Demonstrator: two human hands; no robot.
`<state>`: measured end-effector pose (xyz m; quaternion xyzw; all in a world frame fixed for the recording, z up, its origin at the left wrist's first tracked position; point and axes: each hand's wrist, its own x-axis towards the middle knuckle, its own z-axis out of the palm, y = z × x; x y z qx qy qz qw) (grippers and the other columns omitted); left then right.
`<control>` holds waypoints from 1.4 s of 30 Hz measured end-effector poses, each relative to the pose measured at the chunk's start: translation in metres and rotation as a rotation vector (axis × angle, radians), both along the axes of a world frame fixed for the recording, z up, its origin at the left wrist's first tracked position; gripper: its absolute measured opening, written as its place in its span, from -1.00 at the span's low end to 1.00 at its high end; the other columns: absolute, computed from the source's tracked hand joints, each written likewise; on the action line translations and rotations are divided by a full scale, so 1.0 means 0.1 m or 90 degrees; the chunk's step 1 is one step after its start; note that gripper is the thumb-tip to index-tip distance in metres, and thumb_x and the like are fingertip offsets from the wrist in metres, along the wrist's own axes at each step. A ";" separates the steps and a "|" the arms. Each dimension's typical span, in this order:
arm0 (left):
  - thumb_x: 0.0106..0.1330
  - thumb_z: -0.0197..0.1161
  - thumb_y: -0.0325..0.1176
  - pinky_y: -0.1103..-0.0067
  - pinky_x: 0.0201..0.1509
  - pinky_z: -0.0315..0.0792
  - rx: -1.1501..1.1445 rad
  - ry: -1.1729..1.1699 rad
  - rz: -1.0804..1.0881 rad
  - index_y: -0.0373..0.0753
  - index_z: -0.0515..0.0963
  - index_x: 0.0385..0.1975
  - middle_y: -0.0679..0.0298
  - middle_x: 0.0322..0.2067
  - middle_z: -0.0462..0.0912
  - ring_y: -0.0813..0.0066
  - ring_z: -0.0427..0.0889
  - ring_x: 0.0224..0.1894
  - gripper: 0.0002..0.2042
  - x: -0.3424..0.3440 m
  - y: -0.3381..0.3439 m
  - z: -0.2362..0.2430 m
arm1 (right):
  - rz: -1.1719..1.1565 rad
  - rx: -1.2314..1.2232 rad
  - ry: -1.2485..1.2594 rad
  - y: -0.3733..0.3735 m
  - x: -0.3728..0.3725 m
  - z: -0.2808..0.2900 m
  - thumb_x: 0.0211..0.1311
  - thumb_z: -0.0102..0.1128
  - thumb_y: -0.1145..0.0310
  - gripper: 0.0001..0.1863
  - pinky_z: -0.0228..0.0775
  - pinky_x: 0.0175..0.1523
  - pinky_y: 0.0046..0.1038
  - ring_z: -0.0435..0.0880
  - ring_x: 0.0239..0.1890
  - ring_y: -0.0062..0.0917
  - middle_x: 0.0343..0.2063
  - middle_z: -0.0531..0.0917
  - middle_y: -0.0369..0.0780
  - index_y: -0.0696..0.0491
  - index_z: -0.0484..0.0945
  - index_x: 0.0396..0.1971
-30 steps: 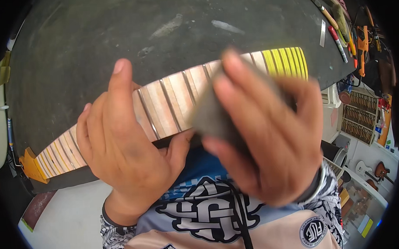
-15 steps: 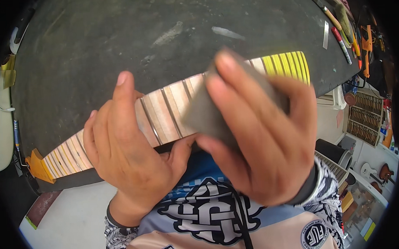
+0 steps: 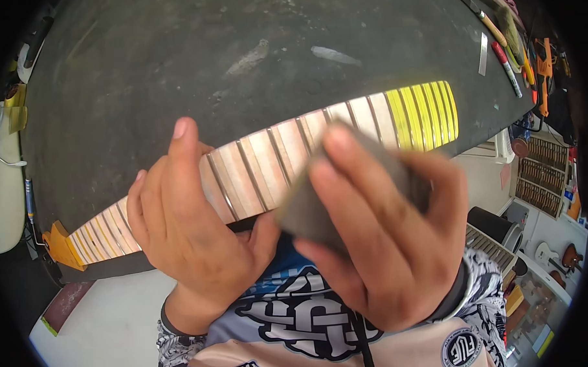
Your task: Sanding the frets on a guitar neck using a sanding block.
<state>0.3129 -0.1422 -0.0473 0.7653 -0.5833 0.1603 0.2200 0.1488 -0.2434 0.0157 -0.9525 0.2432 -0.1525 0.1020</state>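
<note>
A guitar neck [image 3: 257,159] lies slanted across the dark bench top. Strips of pale masking tape run between its metal frets, with yellow tape at the right end. Around its middle-left part closes my left hand [image 3: 189,229], index finger raised along the far side and thumb at the near edge. My right hand [image 3: 400,244] grips a dark grey, flat sanding pad [image 3: 311,205], fingers spread over its top. The pad is over the neck's near edge and blurred by motion; its contact underneath is hidden. An orange-brown block [image 3: 66,246] sits at the neck's narrow left end.
The dark bench top [image 3: 173,65] stretches behind the neck. Along its right edge lie a red-capped marker [image 3: 505,66], a small metal rule [image 3: 482,54] and several hand tools. A pale curved object [image 3: 4,187] stands at the left edge. Guitars [image 3: 549,255] show at far right.
My right hand and the sanding pad have moved toward me, uncovering more taped frets near the yellow end. My left hand keeps its hold, shifted slightly with the neck.
</note>
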 end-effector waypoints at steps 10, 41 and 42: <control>0.09 0.53 -0.08 0.26 0.06 0.39 0.012 0.048 0.013 -0.52 0.27 0.36 0.06 -0.10 0.63 0.12 0.58 -0.14 -0.08 -0.02 0.00 0.04 | 0.062 0.099 0.012 -0.01 -0.19 0.11 0.14 0.47 0.12 -0.40 0.45 0.16 -0.15 0.66 0.00 -0.15 0.13 0.67 0.05 0.21 0.62 0.08; -0.01 0.59 -0.02 0.34 0.06 0.41 -0.092 0.018 -0.006 -0.33 0.41 0.33 0.19 -0.04 0.67 0.21 0.62 -0.11 -0.11 0.02 0.03 -0.13 | -0.063 -0.145 0.082 0.11 -0.13 0.00 -0.11 0.32 0.50 -0.33 0.32 0.33 -0.21 0.53 0.21 -0.10 0.28 0.55 0.05 0.09 0.65 0.18; -0.02 0.60 -0.01 0.33 0.07 0.41 -0.087 -0.002 -0.018 -0.33 0.42 0.32 0.18 -0.01 0.67 0.21 0.63 -0.11 -0.11 0.03 0.03 -0.10 | -0.058 -0.131 0.114 0.11 -0.14 0.01 -0.08 0.30 0.48 -0.30 0.28 0.36 -0.20 0.52 0.23 -0.09 0.30 0.52 0.06 0.10 0.61 0.23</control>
